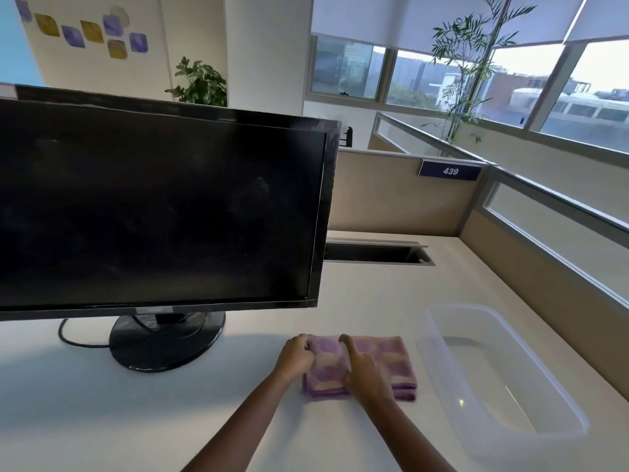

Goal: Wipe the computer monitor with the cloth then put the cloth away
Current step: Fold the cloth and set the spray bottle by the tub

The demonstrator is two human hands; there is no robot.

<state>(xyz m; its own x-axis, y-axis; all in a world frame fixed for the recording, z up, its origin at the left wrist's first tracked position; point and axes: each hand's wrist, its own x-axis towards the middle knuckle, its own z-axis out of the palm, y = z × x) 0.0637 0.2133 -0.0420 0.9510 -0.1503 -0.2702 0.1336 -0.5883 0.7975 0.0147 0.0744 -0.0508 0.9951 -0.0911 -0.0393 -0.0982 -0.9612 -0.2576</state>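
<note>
Left hand (294,357) fingers curl round the left edge of the folded purple checked cloth (391,362). Right hand (364,373) index straight on the cloth, grip unclear. Monitor (160,206) beyond the fingertips, clear plastic tub (439,356) right of them.

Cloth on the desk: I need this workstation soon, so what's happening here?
A person is handling a folded purple cloth lying on the white desk, near the monitor. The left hand grips its left edge; the right hand rests on its middle, forefinger straight. The monitor is dark, and a clear plastic tub sits empty just right of the cloth.
</note>
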